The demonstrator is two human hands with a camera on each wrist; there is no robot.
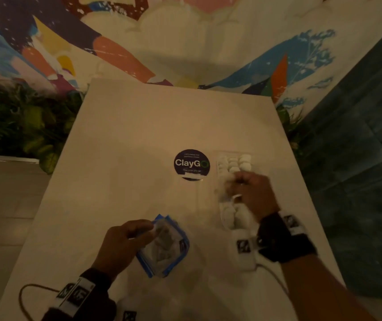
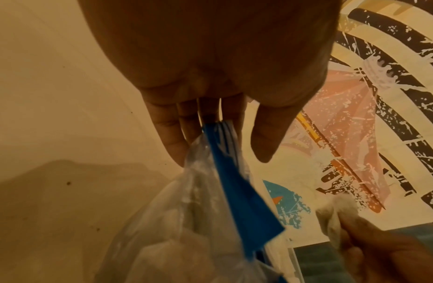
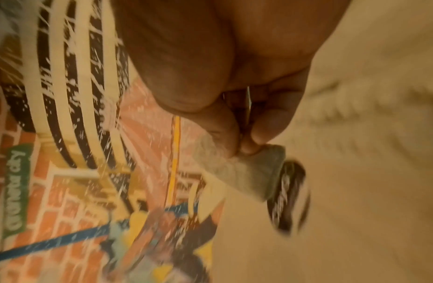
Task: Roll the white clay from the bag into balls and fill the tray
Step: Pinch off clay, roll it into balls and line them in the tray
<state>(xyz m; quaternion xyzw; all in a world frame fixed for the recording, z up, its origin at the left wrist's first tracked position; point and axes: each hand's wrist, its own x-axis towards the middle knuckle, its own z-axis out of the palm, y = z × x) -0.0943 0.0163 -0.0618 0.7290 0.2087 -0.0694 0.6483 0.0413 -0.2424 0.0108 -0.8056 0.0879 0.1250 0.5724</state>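
Your left hand (image 1: 125,242) pinches the blue-edged top of the clear bag (image 1: 163,245) near the table's (image 1: 120,140) near edge, a little left of its middle. The left wrist view shows the blue strip caught between your fingers (image 2: 171,134) and the bag hanging slack below, pale lumps of clay showing through the plastic. Your right hand (image 1: 251,193) is over the tray (image 1: 234,188), which lies along the right edge of the table, just right of the round dark ClayGo sticker (image 1: 191,164). The right wrist view shows thumb and fingertips closed tight on a rough piece of white clay (image 3: 244,172); it looks more like a wedge than a ball, though that view is blurred

White balls (image 1: 234,162) already sit at the far end of the tray and more at its near end; your hand hides the middle, so you cannot tell how many hollows are left

By the look of it you are between pulling a piece from the bag and shaping it. The next move calls for both palms, so you will likely need to let go of the bag, roll the piece round, then set it in a free hollow without squashing its neighbours
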